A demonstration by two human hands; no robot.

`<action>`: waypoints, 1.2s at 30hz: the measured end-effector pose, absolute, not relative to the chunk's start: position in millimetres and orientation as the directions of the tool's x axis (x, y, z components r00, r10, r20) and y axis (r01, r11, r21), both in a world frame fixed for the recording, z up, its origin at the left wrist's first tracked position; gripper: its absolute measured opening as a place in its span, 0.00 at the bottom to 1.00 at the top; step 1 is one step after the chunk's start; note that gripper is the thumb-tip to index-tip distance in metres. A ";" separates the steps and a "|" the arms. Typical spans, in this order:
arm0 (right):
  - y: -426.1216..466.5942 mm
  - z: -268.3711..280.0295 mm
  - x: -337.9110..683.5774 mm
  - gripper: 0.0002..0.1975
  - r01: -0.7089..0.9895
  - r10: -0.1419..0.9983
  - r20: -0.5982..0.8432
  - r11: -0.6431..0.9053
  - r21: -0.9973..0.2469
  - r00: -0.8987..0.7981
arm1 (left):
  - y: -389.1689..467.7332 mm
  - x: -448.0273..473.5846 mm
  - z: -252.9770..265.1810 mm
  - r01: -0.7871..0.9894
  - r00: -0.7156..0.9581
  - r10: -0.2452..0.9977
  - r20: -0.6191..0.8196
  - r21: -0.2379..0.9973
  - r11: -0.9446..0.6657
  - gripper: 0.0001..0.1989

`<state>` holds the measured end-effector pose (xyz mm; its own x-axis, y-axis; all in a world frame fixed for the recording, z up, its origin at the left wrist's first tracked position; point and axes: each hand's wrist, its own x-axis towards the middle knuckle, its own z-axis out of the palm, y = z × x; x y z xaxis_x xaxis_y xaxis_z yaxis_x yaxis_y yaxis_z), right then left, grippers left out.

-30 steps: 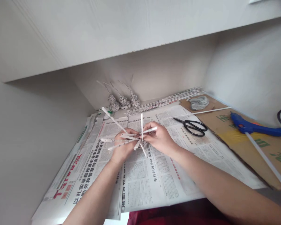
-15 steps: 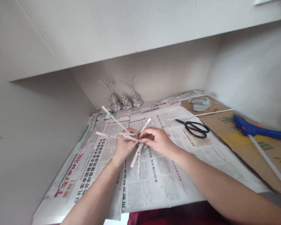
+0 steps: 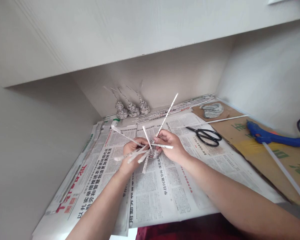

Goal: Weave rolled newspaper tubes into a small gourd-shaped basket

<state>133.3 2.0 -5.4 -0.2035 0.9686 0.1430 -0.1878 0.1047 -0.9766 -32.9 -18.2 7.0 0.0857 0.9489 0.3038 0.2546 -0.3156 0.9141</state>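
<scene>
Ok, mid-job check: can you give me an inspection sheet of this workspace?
Surface: newspaper sheets, with printed cardboard on the right.
Work in hand: small woven paper piece, paper strips splaying from it.
Clutter: black scissors, blue glue gun, grey crumpled bundle, paper rods, three gourd-shaped paper pieces.
Hands: left hand grips the piece among its strips; right hand pinches one raised strip.
Cables: black cord near the glue gun's handle; plug not visible.
Surroundings: pale panel above, pale walls around.

woven piece [image 3: 154, 154]: over newspaper [image 3: 160, 196] | scissors [image 3: 197, 130]: right, on newspaper | glue gun [image 3: 272, 136]: on cardboard [image 3: 242, 143] | gourd shapes [image 3: 133, 110]: behind
</scene>
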 end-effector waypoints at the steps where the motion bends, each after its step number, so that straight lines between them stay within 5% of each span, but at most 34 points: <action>1: 2.7 -6.1 134.1 0.11 -0.204 0.963 0.157 0.112 -0.972 -0.220 | -18.4 -34.3 6.0 0.280 0.112 0.938 0.329 0.895 -0.347 0.06; 10: 13.9 -5.1 135.3 0.17 -0.255 0.974 0.050 -0.008 -0.967 -0.221 | -22.9 -39.4 27.5 0.484 0.441 0.777 0.450 0.610 -0.627 0.06; 16: 16.0 -0.9 141.9 0.20 -0.289 0.964 0.029 -0.051 -0.956 -0.266 | -20.9 -40.2 26.3 0.468 0.468 0.767 0.438 0.614 -0.636 0.08; 24: 8.3 9.6 146.8 0.17 -0.123 0.950 -0.076 -0.118 -0.985 -0.303 | -20.5 -36.9 33.7 0.480 0.567 0.731 0.378 0.570 -0.667 0.07; 30: -3.7 16.5 146.0 0.09 -0.028 0.962 0.040 0.033 -0.999 -0.270 | -26.4 -33.2 31.3 0.542 0.516 0.769 0.376 0.552 -0.634 0.05; 36: -13.6 21.9 144.7 0.05 0.112 0.943 0.163 0.202 -0.973 -0.290 | -28.6 -30.4 20.6 0.566 0.306 0.886 0.348 0.682 -0.463 0.05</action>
<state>144.7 -13.6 21.9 -0.2897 0.9432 0.1627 0.1121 0.2023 -0.9729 -30.4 -28.6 20.6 0.3063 0.8862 0.3476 0.5662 -0.4632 0.6818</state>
